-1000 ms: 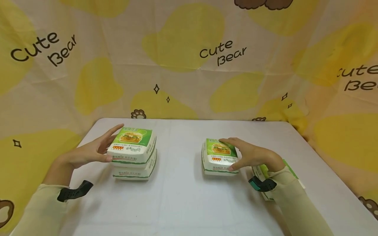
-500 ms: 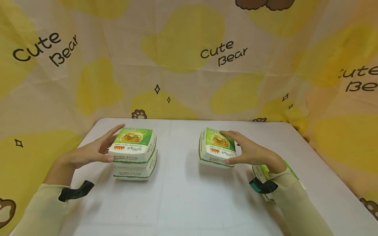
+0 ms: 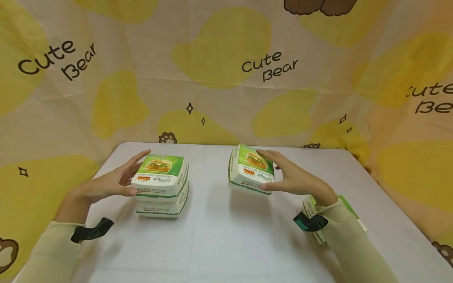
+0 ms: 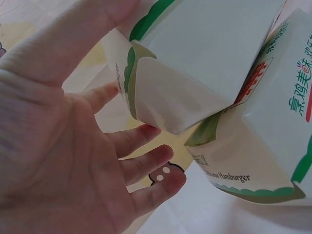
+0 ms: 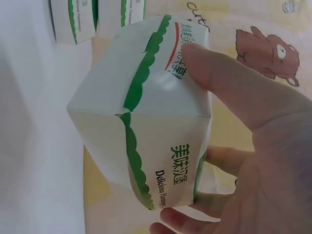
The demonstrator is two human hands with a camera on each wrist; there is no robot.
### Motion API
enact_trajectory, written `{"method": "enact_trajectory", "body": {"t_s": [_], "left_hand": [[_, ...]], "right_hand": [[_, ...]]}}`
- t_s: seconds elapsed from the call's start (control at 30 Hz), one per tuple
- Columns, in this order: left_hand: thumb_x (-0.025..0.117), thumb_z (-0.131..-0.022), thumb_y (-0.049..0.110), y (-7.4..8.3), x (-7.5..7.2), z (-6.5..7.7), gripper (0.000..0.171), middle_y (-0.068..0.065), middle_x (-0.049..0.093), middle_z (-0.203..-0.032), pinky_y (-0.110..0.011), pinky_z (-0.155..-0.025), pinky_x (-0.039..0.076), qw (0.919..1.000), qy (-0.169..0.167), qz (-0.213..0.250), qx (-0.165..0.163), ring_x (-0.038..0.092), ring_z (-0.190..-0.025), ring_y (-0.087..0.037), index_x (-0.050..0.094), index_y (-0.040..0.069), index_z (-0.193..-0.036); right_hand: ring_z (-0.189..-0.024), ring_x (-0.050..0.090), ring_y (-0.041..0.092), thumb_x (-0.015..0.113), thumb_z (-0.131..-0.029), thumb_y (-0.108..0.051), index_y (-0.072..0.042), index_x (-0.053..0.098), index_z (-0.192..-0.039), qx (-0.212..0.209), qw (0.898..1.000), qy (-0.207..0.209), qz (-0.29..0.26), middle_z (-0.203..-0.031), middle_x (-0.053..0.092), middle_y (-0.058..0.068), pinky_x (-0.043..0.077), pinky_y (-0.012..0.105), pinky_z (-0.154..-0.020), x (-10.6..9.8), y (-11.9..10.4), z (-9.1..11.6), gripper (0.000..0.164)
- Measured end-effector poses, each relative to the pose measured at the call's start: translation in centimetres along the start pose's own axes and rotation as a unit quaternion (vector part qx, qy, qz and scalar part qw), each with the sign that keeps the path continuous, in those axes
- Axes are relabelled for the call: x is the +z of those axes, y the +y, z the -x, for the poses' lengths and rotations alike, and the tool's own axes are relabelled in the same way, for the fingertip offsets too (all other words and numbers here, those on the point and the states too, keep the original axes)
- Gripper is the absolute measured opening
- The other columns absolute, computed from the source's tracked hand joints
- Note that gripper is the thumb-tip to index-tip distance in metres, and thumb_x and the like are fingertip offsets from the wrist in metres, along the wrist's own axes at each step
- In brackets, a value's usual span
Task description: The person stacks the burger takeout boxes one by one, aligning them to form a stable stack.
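Two white-and-green hamburger boxes are stacked at the left of the table, the upper box resting on the lower box. My left hand holds the upper one from its left side, thumb at the front and fingers behind. In the left wrist view, several fingertips stick out past the carton. My right hand grips another hamburger box between thumb and fingers. That box hangs tilted above the table, right of the stack, with its shadow below.
One more green-and-white box lies on the table at the right, partly covered by my right forearm. The table has a white cover. A patterned yellow cloth hangs behind and beside it.
My right hand has lifted its hamburger box off the table and carried it up and to the left, tilting it. The left hand and the stack have stayed in place.
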State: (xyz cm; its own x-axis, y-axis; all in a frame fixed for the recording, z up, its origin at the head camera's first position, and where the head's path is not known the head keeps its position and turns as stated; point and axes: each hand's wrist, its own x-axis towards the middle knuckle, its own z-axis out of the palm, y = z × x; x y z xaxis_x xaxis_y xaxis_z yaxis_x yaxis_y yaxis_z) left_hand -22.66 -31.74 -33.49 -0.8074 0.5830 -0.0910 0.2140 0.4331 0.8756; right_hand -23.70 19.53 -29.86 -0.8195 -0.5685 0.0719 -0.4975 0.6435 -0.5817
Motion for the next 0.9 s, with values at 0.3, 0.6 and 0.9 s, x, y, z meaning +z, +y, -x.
{"method": "enact_trajectory", "body": {"t_s": [0.3, 0.6, 0.9], "left_hand": [[0.064, -0.084, 0.011, 0.4, 0.2, 0.0, 0.103, -0.019, -0.002, -0.162, -0.049, -0.099, 0.041, 1.0000, -0.005, -0.001, 0.008, 0.028, -0.143, -0.012, -0.006, 0.042, -0.153], [0.065, -0.085, 0.014, 0.3, 0.3, -0.1, 0.102, -0.022, -0.005, -0.161, -0.049, -0.095, 0.044, 0.9995, -0.015, 0.005, 0.026, 0.036, -0.125, 0.015, -0.007, 0.039, -0.154], [0.064, -0.085, 0.010, 0.0, 0.1, -0.1, 0.103, -0.025, -0.007, -0.160, -0.028, -0.090, 0.049, 0.9988, -0.021, 0.022, 0.039, 0.040, -0.125, 0.014, -0.008, 0.037, -0.154]], "right_hand": [[-0.134, 0.036, 0.019, 0.076, -0.077, -0.051, -0.041, 0.018, -0.152, -0.026, 1.000, -0.011, -0.005, -0.156, 0.026, -0.007, 0.037, 0.051, -0.106, -0.5, -3.5, -2.2, 0.096], [-0.130, 0.039, 0.018, 0.076, -0.077, -0.050, -0.044, 0.017, -0.151, -0.055, 0.998, -0.014, -0.005, -0.153, 0.027, -0.009, 0.039, 0.049, -0.105, -0.5, -5.6, -4.0, 0.095], [-0.129, 0.037, 0.015, 0.074, -0.076, -0.055, -0.047, 0.017, -0.150, -0.073, 0.997, -0.008, 0.016, -0.153, 0.029, -0.009, 0.041, 0.048, -0.104, -0.5, -7.9, -5.6, 0.094]]}}
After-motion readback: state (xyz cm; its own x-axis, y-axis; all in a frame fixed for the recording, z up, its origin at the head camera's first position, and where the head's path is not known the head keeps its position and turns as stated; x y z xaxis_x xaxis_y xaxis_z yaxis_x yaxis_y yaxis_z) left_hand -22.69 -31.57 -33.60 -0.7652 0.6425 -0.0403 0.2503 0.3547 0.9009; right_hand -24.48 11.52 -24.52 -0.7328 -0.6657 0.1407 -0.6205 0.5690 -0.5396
